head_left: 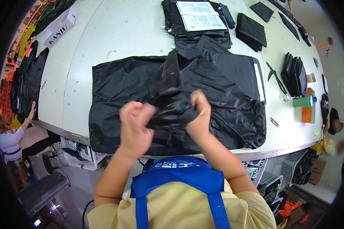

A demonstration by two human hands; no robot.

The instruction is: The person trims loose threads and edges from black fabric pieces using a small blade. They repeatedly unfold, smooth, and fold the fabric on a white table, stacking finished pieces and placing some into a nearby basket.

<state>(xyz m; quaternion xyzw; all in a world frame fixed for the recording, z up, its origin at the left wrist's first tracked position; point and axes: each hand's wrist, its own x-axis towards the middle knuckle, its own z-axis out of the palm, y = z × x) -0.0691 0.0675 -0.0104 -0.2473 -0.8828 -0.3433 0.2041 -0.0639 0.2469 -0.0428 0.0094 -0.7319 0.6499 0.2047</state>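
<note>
A glossy black fabric garment (122, 80) lies spread over the table in front of me, its right side crumpled and layered. Between my hands a bunched part of it is lifted and blurred by motion. My left hand (135, 128) is curled at the left edge of this bunch, its fingertips slightly smeared. On the other side, my right hand (198, 114) grips the bunch, with the fingers closed round the fabric. A white strip (259, 82) lies along the garment's right edge.
Beyond the garment stands a stack of folded black fabric (170, 19) topped by printed papers (200, 15). Folded black bundles (251, 30), black scissors (275, 76), small thread snips (274, 122) and a green cylinder (302, 102) lie to the right. A white box (61, 28) sits far left, near another person (13, 143).
</note>
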